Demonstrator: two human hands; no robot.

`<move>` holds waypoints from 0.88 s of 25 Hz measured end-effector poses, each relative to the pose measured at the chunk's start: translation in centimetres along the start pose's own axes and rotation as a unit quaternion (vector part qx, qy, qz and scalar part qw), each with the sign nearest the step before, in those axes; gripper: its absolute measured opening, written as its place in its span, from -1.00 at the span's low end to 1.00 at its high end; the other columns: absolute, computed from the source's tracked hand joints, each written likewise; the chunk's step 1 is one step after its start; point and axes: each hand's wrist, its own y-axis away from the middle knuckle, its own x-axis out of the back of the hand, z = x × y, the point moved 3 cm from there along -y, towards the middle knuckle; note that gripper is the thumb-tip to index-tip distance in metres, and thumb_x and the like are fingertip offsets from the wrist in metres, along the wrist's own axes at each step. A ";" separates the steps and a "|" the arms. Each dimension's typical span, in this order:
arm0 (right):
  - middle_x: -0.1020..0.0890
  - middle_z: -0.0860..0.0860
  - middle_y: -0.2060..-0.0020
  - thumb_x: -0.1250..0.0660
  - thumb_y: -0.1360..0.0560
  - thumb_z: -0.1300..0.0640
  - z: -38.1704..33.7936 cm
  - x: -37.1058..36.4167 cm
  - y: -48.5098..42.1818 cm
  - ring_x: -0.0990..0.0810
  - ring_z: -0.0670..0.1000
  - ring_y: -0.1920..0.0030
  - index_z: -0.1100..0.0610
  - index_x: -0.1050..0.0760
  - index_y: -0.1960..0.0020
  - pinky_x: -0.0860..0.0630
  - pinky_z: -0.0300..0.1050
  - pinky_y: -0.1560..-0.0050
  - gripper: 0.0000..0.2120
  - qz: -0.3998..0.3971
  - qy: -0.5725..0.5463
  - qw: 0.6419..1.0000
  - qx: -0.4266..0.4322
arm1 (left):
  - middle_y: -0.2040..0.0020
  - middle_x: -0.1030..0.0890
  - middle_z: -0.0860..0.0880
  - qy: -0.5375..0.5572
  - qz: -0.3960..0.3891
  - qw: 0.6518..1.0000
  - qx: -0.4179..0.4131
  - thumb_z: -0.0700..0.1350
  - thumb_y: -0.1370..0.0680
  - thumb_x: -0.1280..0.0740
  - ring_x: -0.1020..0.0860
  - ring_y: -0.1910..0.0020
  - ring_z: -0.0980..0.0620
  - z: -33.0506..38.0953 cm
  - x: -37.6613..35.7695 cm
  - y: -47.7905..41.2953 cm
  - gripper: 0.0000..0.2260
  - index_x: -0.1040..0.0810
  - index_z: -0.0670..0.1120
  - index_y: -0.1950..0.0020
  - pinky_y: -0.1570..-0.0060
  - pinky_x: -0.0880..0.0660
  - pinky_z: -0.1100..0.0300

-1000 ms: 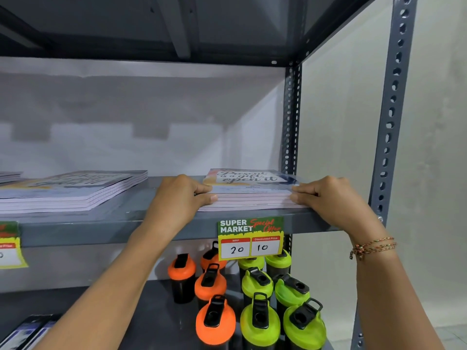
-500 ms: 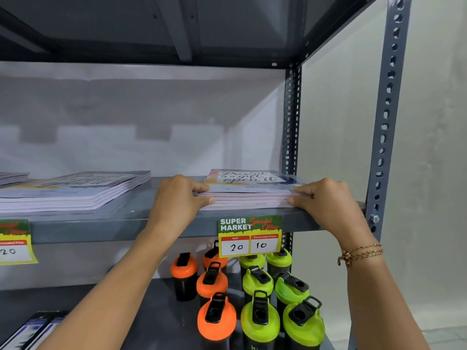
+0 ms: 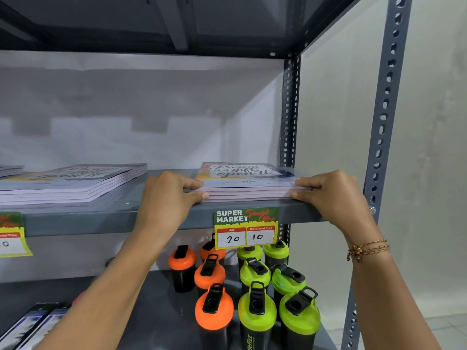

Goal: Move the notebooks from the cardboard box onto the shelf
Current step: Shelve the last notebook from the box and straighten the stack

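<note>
A stack of several notebooks [image 3: 246,178] with a lettered cover lies flat on the grey metal shelf [image 3: 121,218], near its right end. My left hand [image 3: 169,198] pinches the stack's left edge, thumb on top and fingers at the side. My right hand [image 3: 331,193] holds the right edge the same way. A second stack of notebooks [image 3: 75,183] rests further left on the same shelf. The cardboard box is out of view.
A price tag [image 3: 246,227] hangs on the shelf's front lip, another tag [image 3: 12,233] at far left. Orange and green shaker bottles [image 3: 255,299] crowd the lower shelf. Perforated uprights [image 3: 384,122] stand at the right; the shelf above [image 3: 177,26] is close overhead.
Both hands stay on the stack's edges. The right hand has shifted slightly along the right edge, and the view has drifted a little.
</note>
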 end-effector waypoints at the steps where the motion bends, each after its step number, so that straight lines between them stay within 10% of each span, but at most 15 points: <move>1: -0.67 0.10 -0.11 -0.46 -0.38 0.09 0.1 -0.1 0.0 -0.56 0.03 -0.18 0.17 -0.60 -0.11 -0.33 -0.32 -0.06 -0.67 0.001 0.002 1.000 0.003 | -0.12 -0.67 -0.11 0.001 -0.001 1.000 -0.001 -0.08 -0.44 -0.44 -0.55 -0.16 0.00 0.0 0.0 0.0 -0.70 -0.62 -0.12 -0.14 0.02 -0.27 0.37; 22: -0.66 0.11 -0.11 -0.46 -0.39 0.10 0.6 0.1 -0.6 -0.54 0.07 -0.19 0.18 -0.60 -0.11 -0.33 -0.28 -0.05 -0.68 -0.016 0.006 1.000 -0.002 | -0.10 -0.68 -0.07 0.055 -0.021 0.998 -0.018 -0.05 -0.43 -0.43 -0.51 -0.02 0.21 -0.4 -0.3 -0.1 -0.72 -0.65 -0.14 -0.09 0.11 -0.26 0.56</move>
